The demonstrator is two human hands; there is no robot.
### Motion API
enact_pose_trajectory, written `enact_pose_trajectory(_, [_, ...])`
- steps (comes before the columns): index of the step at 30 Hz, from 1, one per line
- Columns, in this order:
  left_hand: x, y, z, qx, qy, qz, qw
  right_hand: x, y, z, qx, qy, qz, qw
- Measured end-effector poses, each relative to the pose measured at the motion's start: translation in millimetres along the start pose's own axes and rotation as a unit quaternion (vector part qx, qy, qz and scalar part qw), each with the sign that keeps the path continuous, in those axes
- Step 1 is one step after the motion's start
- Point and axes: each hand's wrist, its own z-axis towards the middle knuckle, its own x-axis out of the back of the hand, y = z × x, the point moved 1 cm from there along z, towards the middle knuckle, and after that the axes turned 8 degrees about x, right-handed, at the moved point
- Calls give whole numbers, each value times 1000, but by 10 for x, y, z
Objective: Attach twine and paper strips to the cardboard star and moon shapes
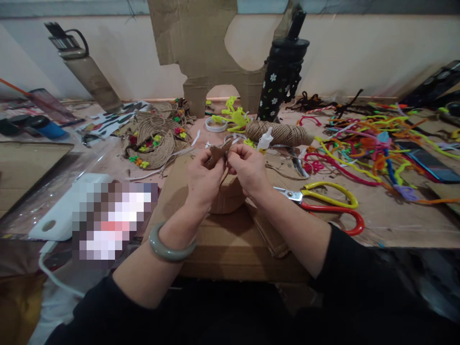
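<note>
Between both hands is a small piece of brown cardboard [217, 154], held above a larger cardboard sheet. My left hand [204, 177] is closed around its left side, thumb on top. Fingertips of my right hand [250, 168] pinch at its right edge; whether they also grip a thin strand hanging between the hands is unclear. Just below the hands sits a rounded cardboard form [227, 203], partly covered by them. Behind my right hand stand a small white glue bottle [265, 140] and a roll of twine [278, 132]. Scissors [294, 195] with yellow and red handles lie beside my right forearm.
A coiled twine piece with coloured flowers [158, 139] lies back left. Tangled pipe cleaners [373, 143] spread across the right. A black flowered bottle [275, 81] and a grey bottle [93, 79] stand behind. Left are a white power bank [59, 220] and a blurred-out phone [115, 220].
</note>
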Motion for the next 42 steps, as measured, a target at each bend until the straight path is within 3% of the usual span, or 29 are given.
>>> enact_pose_trajectory(8, [-12,-69,20,33,-1,-42,999,11,25,4,14,-4,-13,1000])
enact_pose_trajectory(19, [-15,-7,15,66,-8,-71,995,26,10,10,25,-12,-31,999])
enact_pose_trajectory(27, [5,47,28,119,-57,-133,982,106,22,23,100,-72,-153,981])
enact_pose_trajectory(34, [9,73,39,162,-14,-128,978,120,40,-11,163,-108,-238,951])
enact_pose_trajectory(42, [14,101,31,142,24,-60,988,106,61,-27,156,-106,-271,944])
